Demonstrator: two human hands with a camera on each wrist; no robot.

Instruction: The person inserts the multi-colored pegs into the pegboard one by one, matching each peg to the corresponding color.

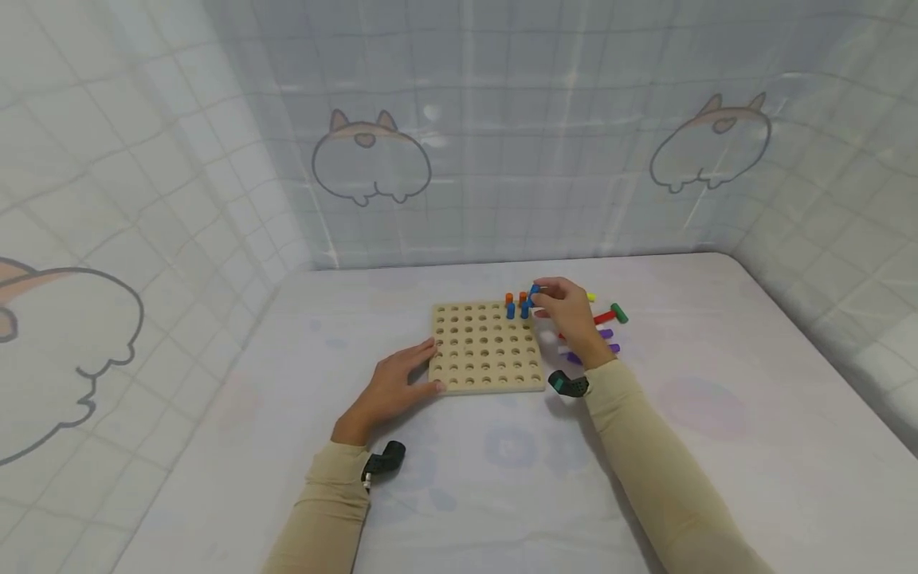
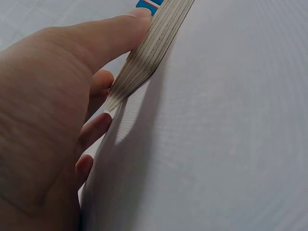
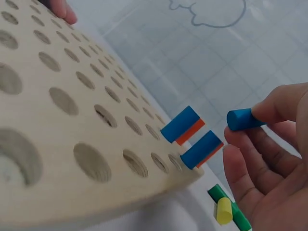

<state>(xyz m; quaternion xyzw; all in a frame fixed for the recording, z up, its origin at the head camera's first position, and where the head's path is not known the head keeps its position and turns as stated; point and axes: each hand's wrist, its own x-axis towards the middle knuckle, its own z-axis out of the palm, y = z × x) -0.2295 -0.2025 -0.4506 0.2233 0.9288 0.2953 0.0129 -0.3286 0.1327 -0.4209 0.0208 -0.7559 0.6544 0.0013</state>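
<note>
A light wooden pegboard [image 1: 476, 359] with rows of round holes lies flat on the table. My left hand [image 1: 398, 387] rests at its left side; the fingers touch the left edge and the thumb lies at the near left corner. A blue peg [image 3: 243, 119] is pinched between the thumb and fingers of my right hand [image 1: 570, 315], held in the air at the board's far right corner. Two blue pegs [image 3: 181, 124] stand upright in the board there, with two orange pegs [image 1: 508, 299] behind them along the far edge.
Loose pegs lie on the table right of the board, partly hidden by my right hand and wrist: a green peg [image 1: 620, 313], a red peg [image 1: 606, 317], a yellow peg [image 1: 591, 297] and several purple pegs [image 1: 606, 334]. A patterned curtain [image 1: 516, 183] hangs behind the table.
</note>
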